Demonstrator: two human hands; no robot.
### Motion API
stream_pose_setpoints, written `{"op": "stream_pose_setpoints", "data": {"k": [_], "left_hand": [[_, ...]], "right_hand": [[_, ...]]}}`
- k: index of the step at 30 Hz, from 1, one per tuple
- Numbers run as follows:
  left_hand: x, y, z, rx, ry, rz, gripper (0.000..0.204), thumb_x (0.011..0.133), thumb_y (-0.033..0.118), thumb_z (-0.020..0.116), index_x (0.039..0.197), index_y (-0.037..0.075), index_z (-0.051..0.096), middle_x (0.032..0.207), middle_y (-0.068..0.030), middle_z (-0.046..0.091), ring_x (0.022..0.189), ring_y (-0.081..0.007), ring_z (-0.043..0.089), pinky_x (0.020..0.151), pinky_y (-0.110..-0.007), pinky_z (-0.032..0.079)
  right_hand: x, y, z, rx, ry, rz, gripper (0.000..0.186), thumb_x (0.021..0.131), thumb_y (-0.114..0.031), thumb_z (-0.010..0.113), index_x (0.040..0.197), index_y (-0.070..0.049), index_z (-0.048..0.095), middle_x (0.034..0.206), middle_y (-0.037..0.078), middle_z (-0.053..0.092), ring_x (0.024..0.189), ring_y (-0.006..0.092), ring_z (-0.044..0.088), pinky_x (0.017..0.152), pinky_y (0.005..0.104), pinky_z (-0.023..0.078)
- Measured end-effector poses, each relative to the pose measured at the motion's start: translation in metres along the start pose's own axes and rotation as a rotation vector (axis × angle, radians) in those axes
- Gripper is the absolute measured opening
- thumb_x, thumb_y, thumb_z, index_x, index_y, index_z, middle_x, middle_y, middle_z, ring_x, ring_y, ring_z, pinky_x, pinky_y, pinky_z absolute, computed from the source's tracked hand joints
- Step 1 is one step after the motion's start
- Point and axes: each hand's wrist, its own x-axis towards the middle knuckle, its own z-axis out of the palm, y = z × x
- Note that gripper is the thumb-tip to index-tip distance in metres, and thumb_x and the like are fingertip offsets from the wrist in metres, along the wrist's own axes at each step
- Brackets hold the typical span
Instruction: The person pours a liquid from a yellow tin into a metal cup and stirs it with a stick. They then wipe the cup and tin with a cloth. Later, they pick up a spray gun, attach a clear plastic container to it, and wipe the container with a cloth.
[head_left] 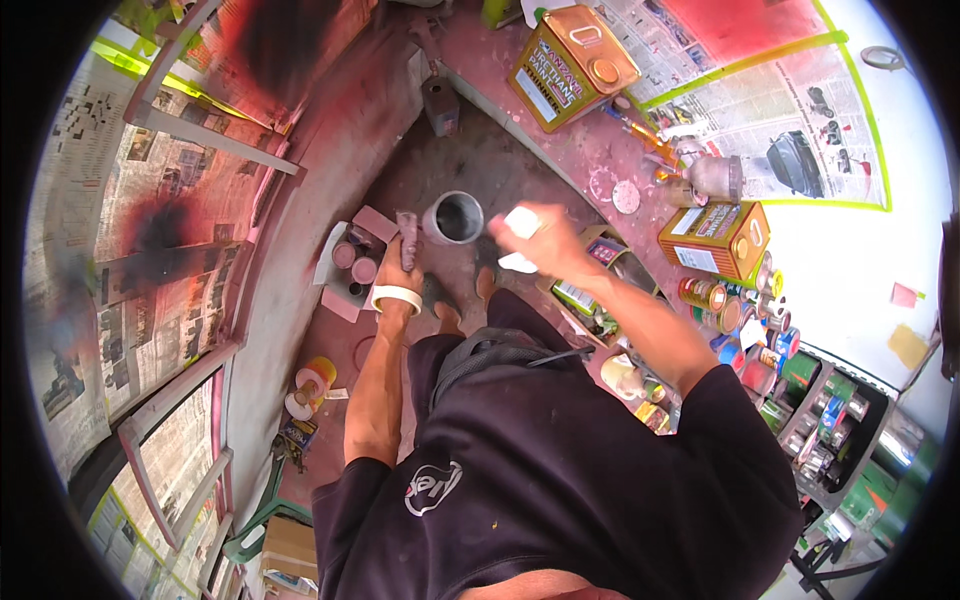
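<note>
My left hand [411, 280] is closed around the paint-caked grey body of what looks like a spray gun [406, 238]. Beside it, an open round cup [458, 217], grey outside and dark inside, appears joined to the gun; the joint is hard to make out. A roll of masking tape [397, 298] circles my left wrist. Just right of the cup, my right hand [545, 240] is smeared by motion, its fingers closed on a crumpled white cloth or paper [517, 263].
Near my left hand sits an open box [345, 270] holding round containers. A grey container [440, 106] stands on the floor ahead. Metal cans [573, 70] and a glass-like jar [717, 178] line the right ledge; several paint tins [703, 294] crowd farther right. Newspaper [190, 160] covers the left wall's window frames.
</note>
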Motion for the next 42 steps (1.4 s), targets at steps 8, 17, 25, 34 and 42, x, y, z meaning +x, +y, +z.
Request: {"op": "stream_pose_setpoints", "data": {"k": [8, 17, 25, 34, 42], "left_hand": [[0.019, 0.046, -0.013, -0.144, 0.091, -0.012, 0.038, 0.102, 0.032, 0.067, 0.127, 0.004, 0.061, 0.096, -0.0268, 0.071, 0.088, -0.0402, 0.071, 0.08, -0.047, 0.054], [0.03, 0.085, -0.021, -0.183, 0.052, -0.083, 0.05, 0.102, 0.04, 0.067, 0.136, 0.005, 0.061, 0.115, -0.0269, 0.072, 0.109, -0.0467, 0.069, 0.094, -0.048, 0.053], [0.018, 0.11, -0.039, -0.068, 0.003, -0.086, 0.048, 0.102, 0.041, 0.065, 0.136, 0.007, 0.059, 0.116, -0.0298, 0.071, 0.112, -0.0528, 0.066, 0.092, -0.055, 0.051], [-0.014, 0.122, -0.042, -0.069, -0.066, -0.029, 0.049, 0.101, 0.036, 0.066, 0.139, 0.007, 0.059, 0.122, -0.0311, 0.07, 0.118, -0.0516, 0.065, 0.097, -0.054, 0.051], [-0.027, 0.125, -0.037, -0.077, -0.137, -0.004, 0.049, 0.101, 0.036, 0.066, 0.14, 0.007, 0.058, 0.124, -0.0315, 0.07, 0.12, -0.0524, 0.063, 0.099, -0.055, 0.051]], "right_hand": [[0.126, 0.093, -0.111, -0.14, 0.899, 0.125, 0.124, 0.07, -0.033, 0.101, 0.16, 0.003, 0.025, 0.144, 0.023, 0.049, 0.124, 0.032, 0.06, 0.109, 0.0416, 0.049], [0.122, 0.029, -0.141, -0.061, 0.651, -0.128, 0.1, 0.066, -0.03, 0.103, 0.141, 0.004, 0.046, 0.133, 0.02, 0.064, 0.122, 0.0305, 0.062, 0.108, 0.0409, 0.046], [0.037, -0.07, -0.16, -0.582, 0.34, -0.404, 0.111, 0.059, -0.025, 0.101, 0.152, -0.007, 0.043, 0.142, 0.02, 0.06, 0.126, 0.0365, 0.064, 0.103, 0.045, 0.056], [-0.001, -0.109, -0.164, -1.065, 0.211, -0.671, 0.104, 0.063, -0.024, 0.094, 0.155, -0.025, 0.046, 0.154, 0.009, 0.055, 0.103, 0.0295, 0.072, 0.079, 0.0413, 0.064], [-0.031, -0.13, -0.157, -1.256, 0.231, -0.72, 0.093, 0.067, -0.019, 0.089, 0.151, -0.03, 0.052, 0.152, 0.005, 0.057, 0.083, 0.0214, 0.066, 0.067, 0.0367, 0.06]]}}
